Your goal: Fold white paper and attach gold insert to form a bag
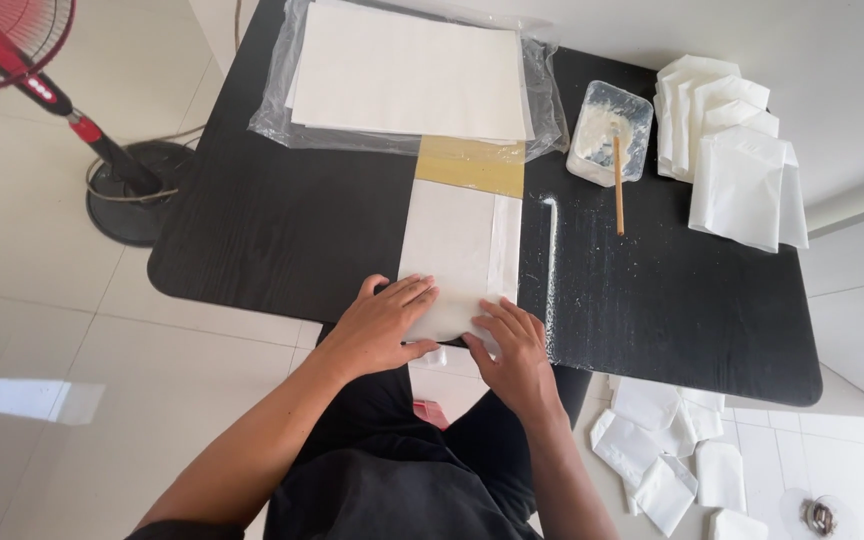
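A: Which way does the folded white paper point(457, 250) run?

B: Its long axis goes straight away from the person, from the near edge of the black desk point(282, 220) toward the yellow board point(470, 165) beyond it. A narrow folded flap runs along the paper's right side.

A: And the hands?

B: Both rest flat on the paper's near end. The left hand point(384, 325) has its fingers spread, pressing down; the right hand point(514, 345) lies beside it, fingers loosely together, on the flap's corner. Neither pinches anything.

A: The surroundings?

B: Beyond the paper lies a stack of white sheets point(407, 70) in clear plastic. To the paper's right are a glue streak point(550, 260), a plastic tub point(609, 132) with a wooden stick point(618, 185), and finished white bags point(732, 150). More bags point(662, 450) lie on the pale tiled floor; a red fan point(12, 50) stands left.

A: The paper's look?

B: Plain, smooth, white.
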